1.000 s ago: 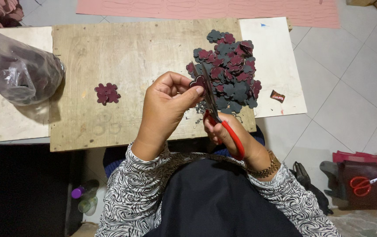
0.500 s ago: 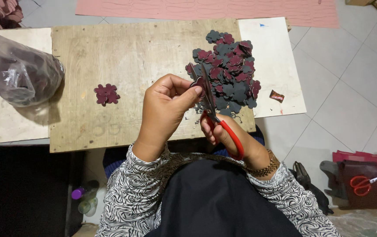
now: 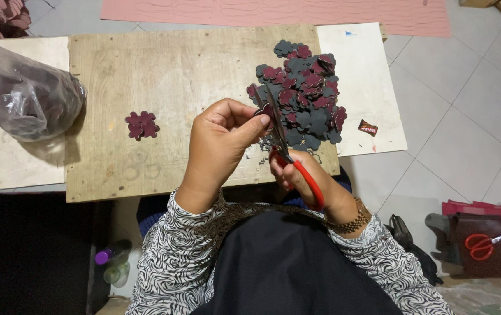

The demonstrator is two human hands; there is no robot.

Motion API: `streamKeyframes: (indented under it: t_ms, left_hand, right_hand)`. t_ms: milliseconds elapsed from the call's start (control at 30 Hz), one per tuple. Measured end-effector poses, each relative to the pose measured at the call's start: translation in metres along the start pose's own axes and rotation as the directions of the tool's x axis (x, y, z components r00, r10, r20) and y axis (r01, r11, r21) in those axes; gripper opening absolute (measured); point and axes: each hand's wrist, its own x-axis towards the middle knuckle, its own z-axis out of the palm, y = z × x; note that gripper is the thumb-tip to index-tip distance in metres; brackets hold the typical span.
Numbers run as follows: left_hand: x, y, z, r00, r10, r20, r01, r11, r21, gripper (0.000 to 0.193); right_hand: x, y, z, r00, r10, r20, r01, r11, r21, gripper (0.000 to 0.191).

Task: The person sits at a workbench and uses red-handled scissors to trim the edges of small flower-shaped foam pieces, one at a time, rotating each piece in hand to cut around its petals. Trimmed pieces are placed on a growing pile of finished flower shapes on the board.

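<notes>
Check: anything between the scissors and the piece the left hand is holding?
Nothing visible. The left hand pinches a small dark cutout at its fingertips, and the scissors in the right hand have their blades right at it. The cutout pile lies behind them on the board, not between.

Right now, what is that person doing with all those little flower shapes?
A person sits at a wooden board, snipping a small flower piece held in the left hand. The right hand works red scissors. A pile of dark and maroon flower cutouts lies just beyond the hands, and one small maroon cluster sits apart on the board, near a plastic bag.
</notes>
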Motion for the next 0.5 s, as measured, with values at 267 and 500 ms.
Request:
streamKeyframes:
  t_ms: [267,500]
  left_hand:
    - [0.0015,-0.0023,-0.0025,0.999,0.010,0.049,-0.007,0.999,-0.050,0.007]
    - [0.0016,-0.0087,0.0017,0.990,-0.035,0.137,0.048,0.995,-0.092,0.012]
  right_hand:
    - [0.0029,0.0019,0.0004,0.999,-0.038,0.019,0.039,0.999,-0.023,0.073]
    - [0.0077,0.0010,0.0014,0.983,-0.178,0.055,0.182,0.981,-0.073,0.079]
